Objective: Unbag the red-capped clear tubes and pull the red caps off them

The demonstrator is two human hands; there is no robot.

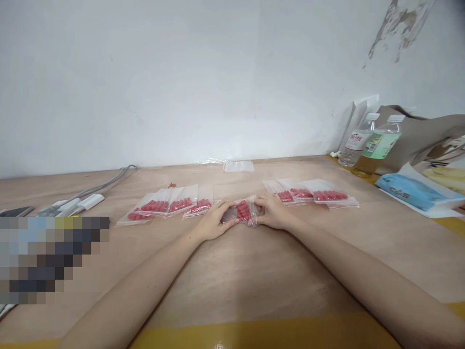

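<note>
Between my two hands lies a clear plastic zip bag with several small red cylindrical pieces inside. My left hand grips its left side, thumb nearer me and fingers on the far side. At the right end, my right hand pinches the bag the same way. To the left, several similar bags of red pieces lie overlapping in a row. Another overlapping row of such bags lies just beyond my right hand. What the small red pieces are, I cannot tell.
Flat clear bags lie by the wall. At the back right stand two bottles, a grey bag and a blue packet. White chargers with a grey cable lie left, behind a blurred-out patch.
</note>
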